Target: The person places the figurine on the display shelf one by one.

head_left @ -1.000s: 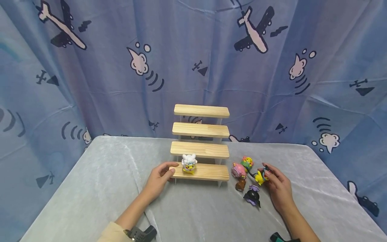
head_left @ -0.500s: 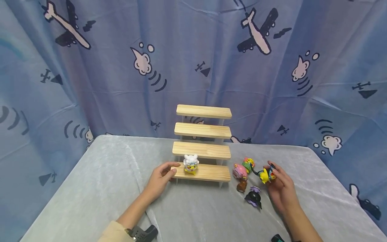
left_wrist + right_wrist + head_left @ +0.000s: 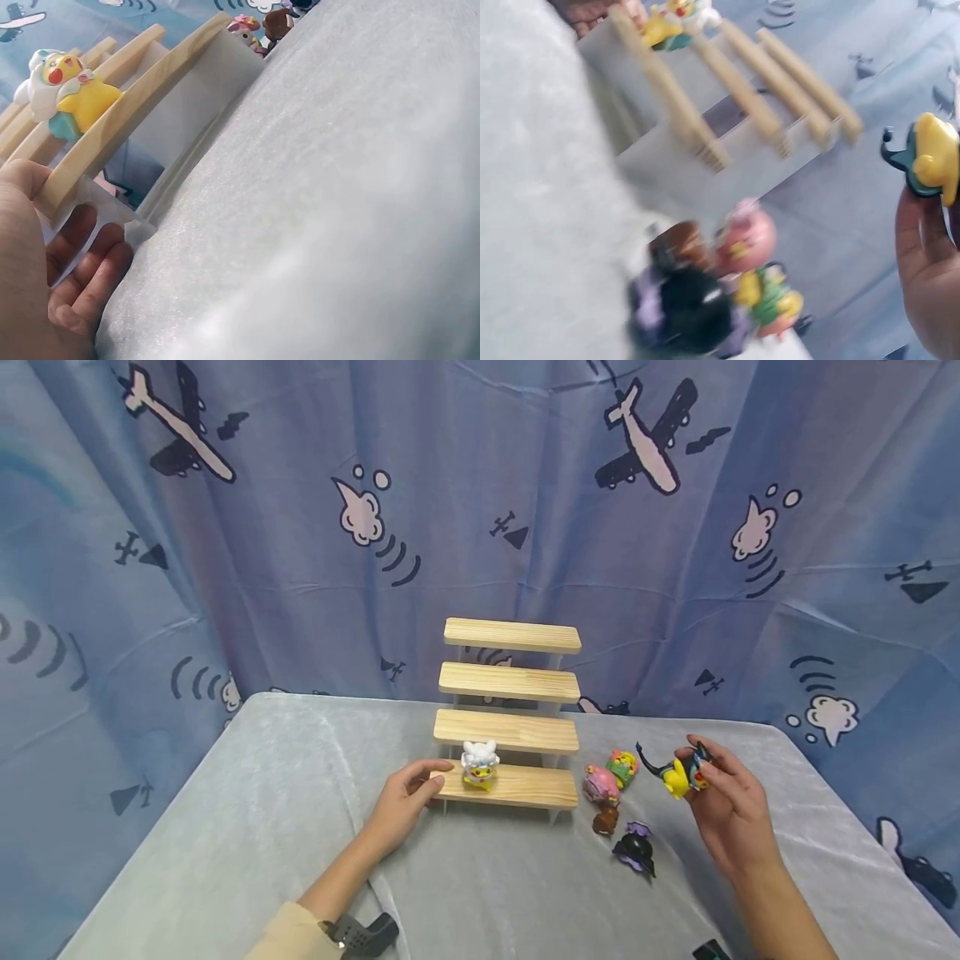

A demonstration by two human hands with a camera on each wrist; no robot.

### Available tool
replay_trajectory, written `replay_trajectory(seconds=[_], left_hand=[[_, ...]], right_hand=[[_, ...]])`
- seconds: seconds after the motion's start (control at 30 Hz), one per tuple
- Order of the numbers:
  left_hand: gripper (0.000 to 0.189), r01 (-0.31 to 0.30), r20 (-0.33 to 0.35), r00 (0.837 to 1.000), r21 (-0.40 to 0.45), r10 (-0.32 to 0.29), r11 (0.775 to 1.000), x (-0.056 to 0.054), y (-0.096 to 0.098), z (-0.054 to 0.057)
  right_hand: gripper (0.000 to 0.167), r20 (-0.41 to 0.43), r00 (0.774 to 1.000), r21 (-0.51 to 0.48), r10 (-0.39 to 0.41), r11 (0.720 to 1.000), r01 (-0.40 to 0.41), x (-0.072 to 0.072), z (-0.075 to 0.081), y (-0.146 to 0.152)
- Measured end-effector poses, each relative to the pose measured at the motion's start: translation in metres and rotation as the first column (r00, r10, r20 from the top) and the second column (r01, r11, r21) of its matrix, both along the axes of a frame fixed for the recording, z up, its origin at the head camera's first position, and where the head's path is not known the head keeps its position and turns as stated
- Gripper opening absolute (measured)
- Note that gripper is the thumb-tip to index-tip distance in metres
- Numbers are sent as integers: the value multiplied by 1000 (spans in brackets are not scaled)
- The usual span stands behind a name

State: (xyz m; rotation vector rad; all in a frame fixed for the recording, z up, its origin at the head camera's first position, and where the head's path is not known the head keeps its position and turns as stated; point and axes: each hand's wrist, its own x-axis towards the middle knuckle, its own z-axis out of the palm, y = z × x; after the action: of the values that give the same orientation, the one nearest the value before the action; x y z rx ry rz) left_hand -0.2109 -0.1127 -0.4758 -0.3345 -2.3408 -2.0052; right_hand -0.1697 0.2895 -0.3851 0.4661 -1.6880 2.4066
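My left hand [image 3: 402, 806] holds the left end of the lowest step of a four-tier wooden display stand [image 3: 528, 786]; in the left wrist view its fingers [image 3: 101, 266] curl by the clear side panel. On that step stands a yellow figurine with a white hat [image 3: 478, 767]. Off to the right, my right hand [image 3: 738, 818] pinches a yellow toy figurine with a dark, long tail [image 3: 677, 778], raised above the table. In the right wrist view, this yellow figurine [image 3: 936, 154] shows at the right edge, partly cut off.
Right of the stand lie a pink figurine [image 3: 600, 785], a green and yellow one [image 3: 622, 768], a small brown one [image 3: 605, 819] and a black and purple one [image 3: 636, 850]. A pale cloth covers the table [image 3: 262, 793]. A blue printed curtain [image 3: 450, 485] hangs behind.
My right hand has lifted the tailed yellow figurine and moved it up and right, away from the other figurines. My left hand stays at the stand. The head view has shifted slightly.
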Motion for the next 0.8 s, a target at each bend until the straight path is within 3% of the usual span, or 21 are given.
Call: replay_trajectory(seconds=[0.2, 0.47, 0.57, 0.67, 0.8], left_hand=[[23, -22, -6, 1000, -8, 22, 1000, -2, -3, 3], [23, -9, -9, 1000, -19, 9, 1000, -4, -4, 3], [24, -2, -1, 1000, -18, 2, 1000, -4, -3, 1], [24, -4, 7, 1000, -13, 4, 1000, -3, -2, -1], [24, 0, 8, 1000, -2, 0, 1000, -1, 0, -2]], right_hand=[[36, -110, 992, 111, -68, 991, 80, -3, 31, -18], [35, -269, 963, 209, -6, 976, 64, -7, 69, -49], [40, -317, 948, 239, 25, 969, 55, -7, 74, -60], [43, -359, 930, 205, 80, 979, -5, -6, 73, -70], [42, -364, 927, 191, 95, 981, -26, -5, 66, -79]])
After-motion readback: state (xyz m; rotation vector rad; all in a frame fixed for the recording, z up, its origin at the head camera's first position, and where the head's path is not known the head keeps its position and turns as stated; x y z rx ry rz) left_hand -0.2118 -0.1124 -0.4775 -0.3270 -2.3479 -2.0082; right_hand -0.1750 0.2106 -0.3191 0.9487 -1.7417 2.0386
